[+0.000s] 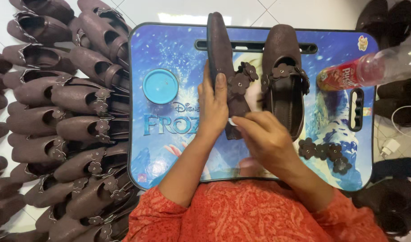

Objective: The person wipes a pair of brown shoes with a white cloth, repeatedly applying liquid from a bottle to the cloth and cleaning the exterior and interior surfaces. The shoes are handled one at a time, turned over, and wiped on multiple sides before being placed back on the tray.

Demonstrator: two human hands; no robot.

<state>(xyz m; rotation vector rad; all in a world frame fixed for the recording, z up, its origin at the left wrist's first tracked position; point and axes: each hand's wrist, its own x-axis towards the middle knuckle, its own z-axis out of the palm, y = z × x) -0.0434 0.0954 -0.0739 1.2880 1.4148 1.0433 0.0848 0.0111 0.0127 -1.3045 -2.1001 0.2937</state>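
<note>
My left hand (214, 105) grips a dark brown shoe (221, 54) turned on its side over the blue lap tray (165, 143). A brown flower ornament (242, 77) sits on the shoe's strap. My right hand (263, 136) is just below the shoe's heel end, fingers pinched around something small and white that I cannot make out. A second brown shoe (284, 71) lies upright on the tray to the right, with a flower on it.
A pile of brown shoes (62, 121) covers the floor at left. A round blue lid (160, 86) lies on the tray. Loose brown flowers (324, 152) lie at the tray's right. A plastic bottle (367, 69) lies across the tray's right edge. More dark shoes (393, 112) sit at right.
</note>
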